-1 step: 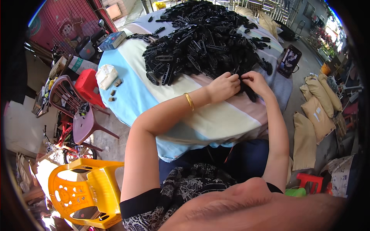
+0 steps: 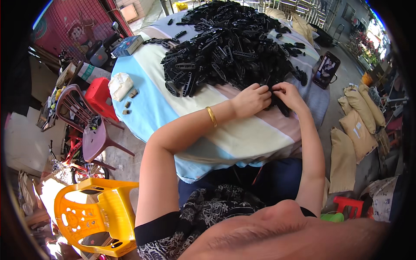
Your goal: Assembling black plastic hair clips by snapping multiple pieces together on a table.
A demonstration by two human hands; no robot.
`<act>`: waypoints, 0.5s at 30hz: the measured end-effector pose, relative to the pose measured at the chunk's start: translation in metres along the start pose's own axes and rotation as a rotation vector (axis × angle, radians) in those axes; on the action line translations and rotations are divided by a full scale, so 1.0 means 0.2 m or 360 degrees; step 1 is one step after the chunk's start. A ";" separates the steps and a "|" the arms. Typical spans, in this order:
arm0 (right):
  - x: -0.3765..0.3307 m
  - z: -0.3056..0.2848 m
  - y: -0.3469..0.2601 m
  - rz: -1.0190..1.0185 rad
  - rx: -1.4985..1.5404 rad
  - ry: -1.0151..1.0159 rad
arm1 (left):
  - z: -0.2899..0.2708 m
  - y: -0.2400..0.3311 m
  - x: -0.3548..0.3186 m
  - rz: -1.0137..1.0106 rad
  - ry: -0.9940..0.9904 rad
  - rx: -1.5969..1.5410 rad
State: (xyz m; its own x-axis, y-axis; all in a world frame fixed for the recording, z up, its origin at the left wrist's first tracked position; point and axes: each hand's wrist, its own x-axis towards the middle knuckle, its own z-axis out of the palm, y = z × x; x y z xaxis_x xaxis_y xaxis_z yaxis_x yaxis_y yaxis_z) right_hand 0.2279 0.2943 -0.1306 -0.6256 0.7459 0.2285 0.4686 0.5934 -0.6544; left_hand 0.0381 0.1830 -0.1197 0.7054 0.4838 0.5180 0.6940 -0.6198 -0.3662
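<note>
A large heap of long, slotted black plastic pieces (image 2: 225, 47) covers the far half of the table. At its near edge, my left hand (image 2: 252, 100) is closed with its fingers curled. Close beside it, my right hand (image 2: 287, 94) pinches with thumb and forefinger. Their fingertips almost meet around a black plastic piece, whose outline merges with the dark heap behind. Just under my right hand, more black pieces (image 2: 282, 106) lie on the striped tablecloth (image 2: 195, 125). A gold bracelet (image 2: 211, 116) circles my left wrist.
A phone (image 2: 326, 69) stands at the table's right edge. On the left are a blue box (image 2: 127, 46), a white bag (image 2: 120, 86) and small brown bits. Around the table stand a purple chair (image 2: 95, 141), a yellow chair (image 2: 117, 212), a red stool (image 2: 100, 97) and tan sacks (image 2: 341, 160).
</note>
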 end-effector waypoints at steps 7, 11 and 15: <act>-0.05 -0.04 -0.18 -0.0190 -0.0525 0.0045 | -0.23 0.10 -0.07 -0.0603 0.0417 -0.0939; -0.06 -0.04 -0.27 -0.0186 -0.0863 0.0017 | -0.18 0.09 -0.14 -0.1487 0.0372 -0.1735; -0.03 -0.11 -0.27 -0.0310 -0.0776 0.0191 | -0.24 0.04 -0.13 -0.1848 0.0149 -0.2698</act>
State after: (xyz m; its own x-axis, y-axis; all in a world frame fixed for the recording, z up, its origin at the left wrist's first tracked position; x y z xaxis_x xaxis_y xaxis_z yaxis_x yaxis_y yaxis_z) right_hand 0.2207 0.2650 -0.0813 -0.6676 0.6206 0.4114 0.6041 0.7744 -0.1879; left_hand 0.0182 0.1353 -0.0987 0.0813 0.9965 -0.0196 -0.1193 0.0292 0.9924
